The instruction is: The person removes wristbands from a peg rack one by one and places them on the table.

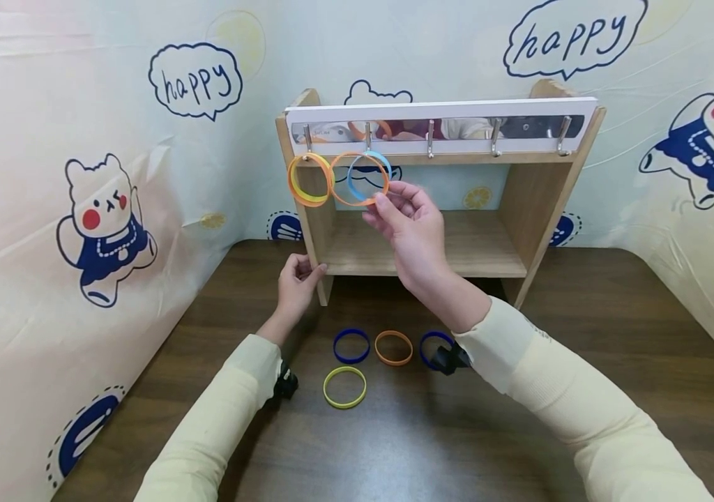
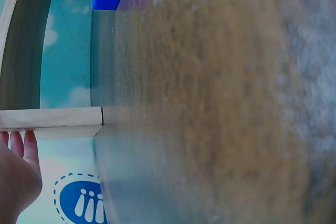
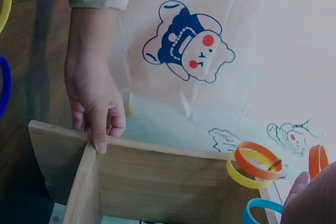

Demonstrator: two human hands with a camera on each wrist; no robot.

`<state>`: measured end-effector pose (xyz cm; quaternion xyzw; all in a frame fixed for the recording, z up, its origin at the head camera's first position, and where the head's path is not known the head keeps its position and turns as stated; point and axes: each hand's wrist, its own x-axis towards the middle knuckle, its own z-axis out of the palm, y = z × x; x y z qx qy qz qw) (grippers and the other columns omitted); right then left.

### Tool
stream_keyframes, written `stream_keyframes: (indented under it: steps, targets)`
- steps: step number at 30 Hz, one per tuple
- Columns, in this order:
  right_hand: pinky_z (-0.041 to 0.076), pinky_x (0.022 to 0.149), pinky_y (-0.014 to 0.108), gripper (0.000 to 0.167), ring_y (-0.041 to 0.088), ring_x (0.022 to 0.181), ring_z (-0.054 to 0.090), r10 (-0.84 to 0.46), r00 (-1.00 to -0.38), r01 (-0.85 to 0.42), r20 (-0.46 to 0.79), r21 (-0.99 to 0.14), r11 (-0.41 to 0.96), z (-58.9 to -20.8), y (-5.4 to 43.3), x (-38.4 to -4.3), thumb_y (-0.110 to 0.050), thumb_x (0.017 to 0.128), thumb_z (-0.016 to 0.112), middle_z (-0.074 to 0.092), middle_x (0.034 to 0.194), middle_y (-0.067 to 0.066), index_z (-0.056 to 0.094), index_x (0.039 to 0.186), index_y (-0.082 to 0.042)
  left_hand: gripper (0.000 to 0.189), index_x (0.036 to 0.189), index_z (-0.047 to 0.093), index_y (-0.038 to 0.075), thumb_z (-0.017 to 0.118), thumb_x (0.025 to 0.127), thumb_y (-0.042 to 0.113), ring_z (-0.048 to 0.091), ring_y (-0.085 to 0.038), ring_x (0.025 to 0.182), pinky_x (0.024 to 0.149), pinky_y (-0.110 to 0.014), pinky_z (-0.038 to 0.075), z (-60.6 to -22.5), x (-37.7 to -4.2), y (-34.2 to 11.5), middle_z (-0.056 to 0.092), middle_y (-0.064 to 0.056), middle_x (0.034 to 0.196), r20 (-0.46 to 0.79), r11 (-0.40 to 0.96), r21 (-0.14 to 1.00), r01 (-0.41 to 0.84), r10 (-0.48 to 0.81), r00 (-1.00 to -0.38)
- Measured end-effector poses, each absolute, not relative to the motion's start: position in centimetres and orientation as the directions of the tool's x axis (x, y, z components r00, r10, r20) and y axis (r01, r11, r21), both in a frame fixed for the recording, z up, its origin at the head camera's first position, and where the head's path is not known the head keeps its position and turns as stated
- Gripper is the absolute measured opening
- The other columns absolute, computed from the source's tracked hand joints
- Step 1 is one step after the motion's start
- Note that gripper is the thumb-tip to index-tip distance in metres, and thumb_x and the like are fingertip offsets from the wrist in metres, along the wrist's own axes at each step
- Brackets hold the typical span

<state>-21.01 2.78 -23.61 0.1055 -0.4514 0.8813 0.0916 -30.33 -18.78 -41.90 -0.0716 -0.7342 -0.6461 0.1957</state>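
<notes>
My right hand (image 1: 416, 237) pinches an orange wristband (image 1: 334, 183) in front of the second hook (image 1: 367, 134) from the left. A light blue wristband (image 1: 351, 183) hangs by that hook, partly behind the orange one. On the leftmost hook (image 1: 308, 137) hang a yellow wristband (image 1: 295, 183) and another orange wristband (image 1: 310, 203). My left hand (image 1: 297, 287) grips the side panel of the wooden shelf (image 1: 422, 268) low on its left, thumb on the front edge; its fingertips touch the panel's outer face in the left wrist view.
Below the shelf, two dark blue wristbands (image 1: 351, 360), an orange band (image 1: 393, 363) and a yellow band (image 1: 344, 406) lie on the dark wooden table (image 1: 395, 453). Three more hooks (image 1: 495, 137) line the shelf's mirrored strip to the right. Printed cloth (image 1: 112, 279) surrounds the table.
</notes>
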Motion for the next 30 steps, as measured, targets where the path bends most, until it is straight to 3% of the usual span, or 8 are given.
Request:
stream_keyframes:
  steps: [14, 18, 30]
  targets:
    - [0.055, 0.08, 0.032, 0.016, 0.017, 0.083, 0.065, -0.022, -0.958, -0.235, 0.286, -0.828, -0.51, -26.0, 4.3, -19.5, 0.003, 0.094, 0.059, 0.06, 0.097, 0.013, 0.058, 0.11, -0.001, 0.03, 0.108, 0.055, -0.005, 0.072, 0.089, 0.01, 0.056, -0.018, 0.092, 0.078, -0.02, 0.05, -41.9, -30.4, -18.8, 0.058, -0.012, 0.102, 0.378, 0.153, 0.922, 0.356, -0.156, -0.912]
    - [0.055, 0.082, 0.033, 0.021, 0.018, 0.087, 0.064, -0.052, -0.963, -0.211, 0.263, -0.863, -0.458, -27.0, 5.0, -19.1, 0.001, 0.095, 0.059, 0.058, 0.102, 0.017, 0.058, 0.115, -0.001, 0.031, 0.11, 0.054, -0.007, 0.071, 0.089, 0.008, 0.055, -0.018, 0.093, 0.078, -0.019, 0.05, -41.5, -30.2, -18.8, 0.058, -0.015, 0.104, 0.36, 0.136, 0.93, 0.342, -0.139, -0.923]
    - [0.054, 0.085, 0.034, 0.028, 0.018, 0.092, 0.062, -0.124, -0.978, -0.113, 0.169, -0.924, -0.364, -29.6, 7.1, -17.9, 0.002, 0.095, 0.058, 0.056, 0.103, 0.01, 0.056, 0.123, 0.0, 0.026, 0.107, 0.053, -0.011, 0.068, 0.089, 0.001, 0.055, -0.019, 0.09, 0.076, -0.019, 0.05, -39.2, -28.0, -18.1, 0.058, -0.014, 0.1, 0.376, 0.148, 0.922, 0.358, -0.117, -0.919]
